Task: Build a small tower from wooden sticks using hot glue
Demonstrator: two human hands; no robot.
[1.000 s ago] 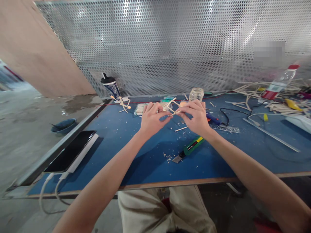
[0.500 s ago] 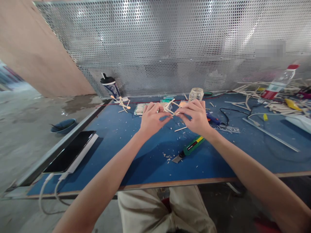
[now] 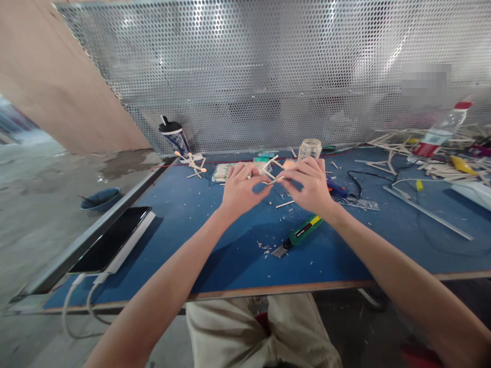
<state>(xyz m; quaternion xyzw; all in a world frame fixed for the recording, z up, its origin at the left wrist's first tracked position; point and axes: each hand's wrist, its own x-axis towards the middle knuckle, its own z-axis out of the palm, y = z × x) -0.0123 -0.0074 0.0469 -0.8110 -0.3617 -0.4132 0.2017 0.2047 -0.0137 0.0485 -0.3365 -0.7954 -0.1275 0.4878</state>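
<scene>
My left hand [image 3: 241,188] is nearly closed, thumb and forefinger pinching a thin stick [image 3: 275,180], and my right hand [image 3: 310,185] grips the same piece in a similar narrow pinch, so the stick sits between the two sets of fingertips, above the bench [image 3: 172,225]. Just behind it I see crossed sticks [image 3: 270,164]; from here I cannot tell whether they are joined to the held piece or only lie beyond it. I judge the work to be partway: at the far left a small stick frame [image 3: 194,164] with orange tips stands put together, while a loose stick [image 3: 284,203] lies free near my right hand and a packet of sticks [image 3: 220,174] rests behind my left. Some cutting looks done, given the shavings [image 3: 264,246] beside the green utility knife [image 3: 303,231], which lies with its blade out. The held stick seems unfinished to me, though its ends are too small to read
</scene>
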